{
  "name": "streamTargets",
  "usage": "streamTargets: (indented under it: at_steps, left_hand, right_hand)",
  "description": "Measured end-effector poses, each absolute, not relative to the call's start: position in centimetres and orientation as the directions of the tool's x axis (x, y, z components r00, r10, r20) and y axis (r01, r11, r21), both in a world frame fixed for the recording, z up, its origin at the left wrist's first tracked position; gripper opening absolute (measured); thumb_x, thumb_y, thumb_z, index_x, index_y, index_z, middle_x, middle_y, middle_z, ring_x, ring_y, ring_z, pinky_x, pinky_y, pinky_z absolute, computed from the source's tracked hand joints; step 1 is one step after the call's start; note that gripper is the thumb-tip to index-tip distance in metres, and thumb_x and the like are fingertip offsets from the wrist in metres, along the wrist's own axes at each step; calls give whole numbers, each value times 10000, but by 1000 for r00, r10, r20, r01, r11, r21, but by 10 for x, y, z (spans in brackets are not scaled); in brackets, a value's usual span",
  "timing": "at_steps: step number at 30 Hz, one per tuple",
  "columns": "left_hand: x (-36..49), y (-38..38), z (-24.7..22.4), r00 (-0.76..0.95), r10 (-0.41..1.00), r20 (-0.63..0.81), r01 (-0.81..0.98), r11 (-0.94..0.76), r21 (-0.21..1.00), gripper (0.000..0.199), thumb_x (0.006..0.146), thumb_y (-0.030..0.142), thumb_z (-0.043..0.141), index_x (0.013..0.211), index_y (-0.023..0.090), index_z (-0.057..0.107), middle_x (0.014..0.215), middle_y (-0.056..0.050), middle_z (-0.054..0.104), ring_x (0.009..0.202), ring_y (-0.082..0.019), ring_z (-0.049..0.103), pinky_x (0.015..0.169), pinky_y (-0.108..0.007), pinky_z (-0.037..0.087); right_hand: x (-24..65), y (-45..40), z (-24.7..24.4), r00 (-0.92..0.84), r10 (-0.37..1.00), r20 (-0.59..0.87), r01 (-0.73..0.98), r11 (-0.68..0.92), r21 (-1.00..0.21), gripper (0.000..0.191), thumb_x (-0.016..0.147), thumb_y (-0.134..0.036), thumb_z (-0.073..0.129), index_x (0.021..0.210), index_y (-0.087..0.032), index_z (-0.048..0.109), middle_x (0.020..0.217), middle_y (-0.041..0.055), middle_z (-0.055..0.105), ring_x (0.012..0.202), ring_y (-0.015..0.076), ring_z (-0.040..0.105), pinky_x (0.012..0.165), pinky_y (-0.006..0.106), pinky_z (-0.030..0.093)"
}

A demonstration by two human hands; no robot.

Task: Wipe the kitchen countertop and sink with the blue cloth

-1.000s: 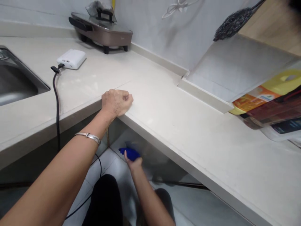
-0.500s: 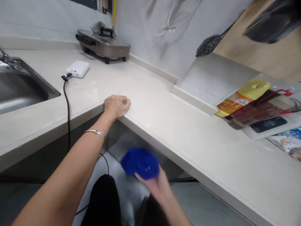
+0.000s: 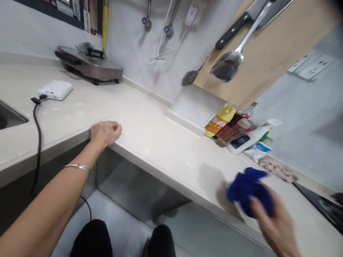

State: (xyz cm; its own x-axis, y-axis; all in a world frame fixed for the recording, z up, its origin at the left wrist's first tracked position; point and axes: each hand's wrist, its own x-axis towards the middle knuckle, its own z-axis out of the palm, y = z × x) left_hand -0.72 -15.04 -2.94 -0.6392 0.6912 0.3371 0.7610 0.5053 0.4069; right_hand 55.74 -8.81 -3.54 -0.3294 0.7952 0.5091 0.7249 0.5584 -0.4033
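My left hand (image 3: 105, 133) rests as a closed fist on the inner corner of the white countertop (image 3: 150, 142); what it holds, if anything, is hidden. A silver bracelet (image 3: 77, 166) circles that wrist. Over the counter's front edge at the right, my right hand (image 3: 276, 217) grips a crumpled dark blue cloth (image 3: 249, 191). Both the hand and the cloth are blurred, and a shadow lies on the counter beside them.
A white power bank (image 3: 56, 89) with a black cable (image 3: 39, 142) lies left, near the sink (image 3: 10, 114). An electric pan (image 3: 91, 64) stands behind. Bottles (image 3: 221, 121), a beige rag (image 3: 278, 170) and a stove (image 3: 321, 207) line the right. Utensils hang above.
My right hand has lifted the blue cloth from below the counter edge and moved right, over the counter. The view has swung right. My left hand stays on the counter corner.
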Motion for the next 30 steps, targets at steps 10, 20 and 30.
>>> streamTargets:
  at_steps: [10, 20, 30]
  left_hand:
    - [-4, -158, -20, -584, 744, 325, 799, 454, 395, 430, 863, 461, 352, 790, 221, 702, 837, -102, 677, 818, -304, 629, 676, -394, 367]
    - [-16, -151, -17, -615, 758, 217, 773, 527, 353, 452, 855, 509, 328, 820, 270, 710, 898, -80, 694, 784, -283, 584, 644, -331, 362]
    - [-31, -142, -23, -646, 745, 168, 754, 587, 295, 562, 854, 603, 245, 1057, 333, 694, 1036, -20, 726, 944, -358, 597, 733, -387, 412]
  right_hand:
    - [464, -38, -40, -643, 728, 239, 634, 680, -368, 514, 942, -535, 467, 1385, -277, 502, 1541, 99, 385, 1433, 309, 324, 1206, 571, 187]
    - [233, -41, -26, -898, 325, 298, 243, 928, -281, 507, 957, -490, 494, 1397, -242, 466, 1490, 127, 411, 1342, 315, 395, 1165, 613, 168]
    - [127, -70, -22, -818, 498, 288, 440, 864, -246, 536, 952, -561, 479, 1393, -261, 424, 1474, 102, 406, 1318, 348, 367, 1153, 638, 172]
